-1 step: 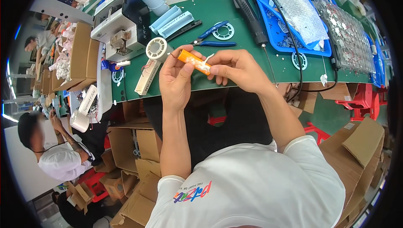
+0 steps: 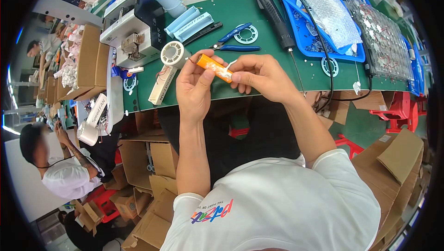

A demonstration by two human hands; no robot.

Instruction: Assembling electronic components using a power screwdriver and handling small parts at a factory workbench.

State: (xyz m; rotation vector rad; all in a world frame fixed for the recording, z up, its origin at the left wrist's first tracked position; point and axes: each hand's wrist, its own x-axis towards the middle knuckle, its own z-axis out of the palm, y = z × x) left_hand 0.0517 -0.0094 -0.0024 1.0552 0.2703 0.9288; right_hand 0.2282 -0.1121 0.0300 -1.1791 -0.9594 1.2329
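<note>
Over the near table edge, my left hand [image 2: 194, 89] is closed round an orange cylindrical battery cell [image 2: 209, 64], its thumb along the side. White smears, like glue or residue, cover part of the cell's surface. My right hand [image 2: 261, 76] pinches the cell's right end between thumb and fingers. A thin white strip [image 2: 231, 63] sticks up beside those fingertips; whether they grip it too I cannot tell. Just beyond the hands lie blue-handled pliers [image 2: 238, 47] and a pale blue ring [image 2: 246, 34]. Left of my left hand lies a white handheld fan housing [image 2: 172, 56] with thin wires.
A grey-white machine [image 2: 132, 29] stands at the left of the green table [image 2: 273, 66]. Pale blue housings [image 2: 192, 23] lie behind the pliers. A corded black electric screwdriver [image 2: 274, 17] and a blue tray [image 2: 303, 43] are on the right. Cardboard boxes [image 2: 138, 163] and another person [image 2: 69, 172] are at left.
</note>
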